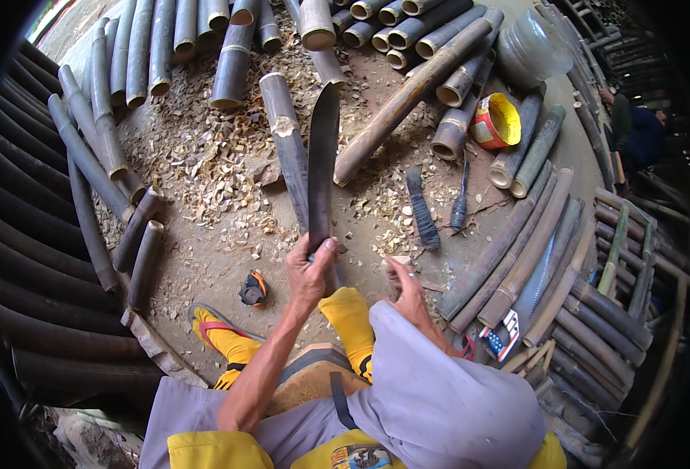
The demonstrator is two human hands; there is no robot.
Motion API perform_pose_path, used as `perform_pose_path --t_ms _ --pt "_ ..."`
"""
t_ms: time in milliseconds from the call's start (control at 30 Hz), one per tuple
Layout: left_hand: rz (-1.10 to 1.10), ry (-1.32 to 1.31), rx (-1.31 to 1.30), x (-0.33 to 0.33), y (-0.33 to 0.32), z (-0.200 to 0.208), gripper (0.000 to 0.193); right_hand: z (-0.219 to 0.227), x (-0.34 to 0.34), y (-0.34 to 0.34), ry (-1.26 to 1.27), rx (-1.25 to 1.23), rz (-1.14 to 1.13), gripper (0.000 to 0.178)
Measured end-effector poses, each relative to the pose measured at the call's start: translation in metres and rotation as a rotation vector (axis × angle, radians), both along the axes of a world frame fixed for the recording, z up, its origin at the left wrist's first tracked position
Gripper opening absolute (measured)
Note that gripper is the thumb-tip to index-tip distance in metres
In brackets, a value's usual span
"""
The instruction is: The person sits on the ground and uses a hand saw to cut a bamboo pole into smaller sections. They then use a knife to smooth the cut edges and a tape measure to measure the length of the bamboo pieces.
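Bottom edge: yellow shirt cuffs, grey trousers, knees bent. Yellow socks (351, 316), red-strapped sandal (204, 319) on the near foot.

Left hand (311, 273) wrapped tight round the machete (321, 168) handle, fingers fully curled, thumb on top; blade pointing up and away, dark, broad near the tip. Right hand (404, 285) just beside, loosely curled, fingertips seemingly pinching a small pale piece; grip unclear, partly hidden by the knee.

Machete blade lying over or against a split bamboo pole (286, 144), notched pale near its far end; contact not certain.

On the dirt left of the feet: small black-and-orange tape measure (253, 289). Right of the hands: dark flat file-like tool (421, 207) and a slim chisel (459, 199), side by side, apart from both hands. Handsaw (529, 289) resting on bamboo poles at right.

Pale wood chips (204, 156) scattered thick across the ground middle-left.

Farther: long bamboo pole (407, 98) lying diagonally, yellow-red tin (495, 121) on its side, clear plastic jar (529, 47) beyond. Stacked dark bamboo poles (17, 234) all round the rim.
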State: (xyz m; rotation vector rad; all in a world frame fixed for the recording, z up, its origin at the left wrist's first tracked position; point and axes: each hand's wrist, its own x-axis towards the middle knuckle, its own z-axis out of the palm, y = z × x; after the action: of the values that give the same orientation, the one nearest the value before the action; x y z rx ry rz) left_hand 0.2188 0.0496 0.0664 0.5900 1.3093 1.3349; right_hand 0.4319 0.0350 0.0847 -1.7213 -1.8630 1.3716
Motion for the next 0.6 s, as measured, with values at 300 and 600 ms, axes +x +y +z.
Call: perform_pose_path --t_ms 300,600 --pt "-0.192 0.005 0.068 0.052 0.000 0.015 0.024 -0.010 -0.042 -0.012 0.344 -0.051 -0.184 0.052" --pt "0.009 0.385 -0.020 0.014 -0.013 -0.005 0.026 -0.018 0.017 -0.005 0.046 -0.114 -0.666 0.041"
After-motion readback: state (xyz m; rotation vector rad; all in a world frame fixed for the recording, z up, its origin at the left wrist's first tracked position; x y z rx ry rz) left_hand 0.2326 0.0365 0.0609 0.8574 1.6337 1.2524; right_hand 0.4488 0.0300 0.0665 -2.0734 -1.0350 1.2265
